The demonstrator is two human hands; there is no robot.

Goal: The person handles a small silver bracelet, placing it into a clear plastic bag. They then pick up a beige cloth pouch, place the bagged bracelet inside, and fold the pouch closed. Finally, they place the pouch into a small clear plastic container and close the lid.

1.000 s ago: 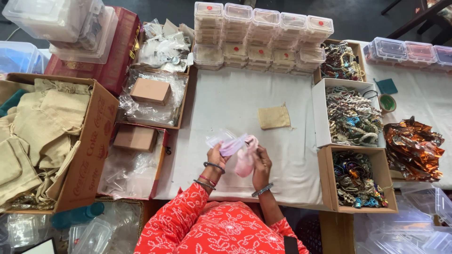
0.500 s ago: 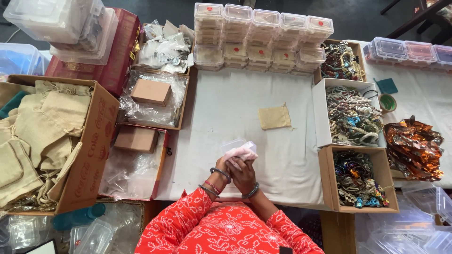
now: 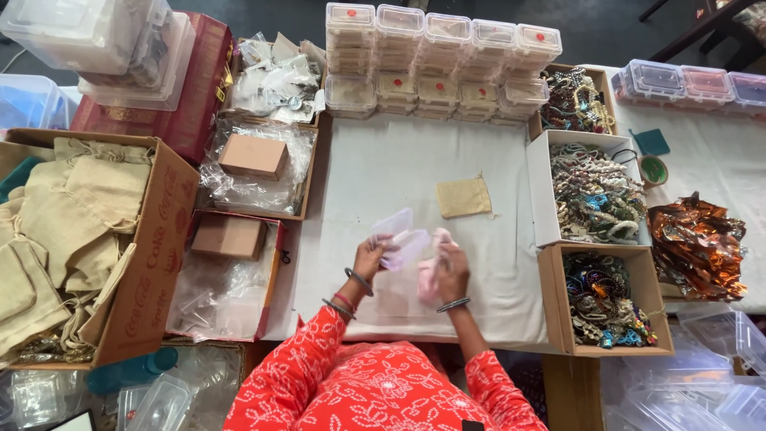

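**Hands at a clear bag and pink cloth**

A clear bag was pinched in the fingers of the left hand, raised just over the white desk. The right hand was closed on a pink cloth just beside the bag; whether bag and cloth touched could not be told. Beyond them, apart, a small tan pouch lay flat on the desk. At the far edge stood stacked lidded tubs. To the right sat three boxes of beaded jewellery, with copper foil past them. To the left, trays held plastic wrap and brown boxes, and a carton held tan pouches.
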